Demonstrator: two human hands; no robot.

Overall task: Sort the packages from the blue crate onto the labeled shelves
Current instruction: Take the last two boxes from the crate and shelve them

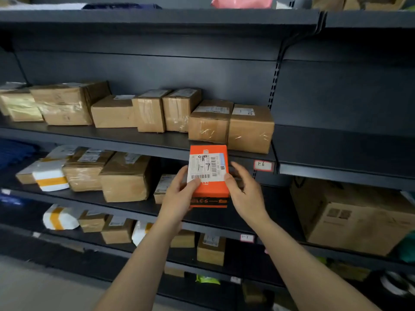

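Dark shelves (139, 140) lined with brown boxes (249, 129), an orange package (210, 176) held up before them.
The package, its label handwritten 1-7, sits between both hands. The left hand (179, 196) grips its lower left corner, thumb on the label; the right hand (244, 194) pinches its right edge. Bare shelf board lies just right of the hands, above the 1-7 tag (246, 237); the 1-6 tag (262, 165) sits higher.

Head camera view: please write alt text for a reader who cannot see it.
A left hand and a right hand hold an orange box with "1-7" handwritten on its white label, before dark shelves. Brown cardboard packages stand on the shelves; two edge tags read "1-6" and "1-7".
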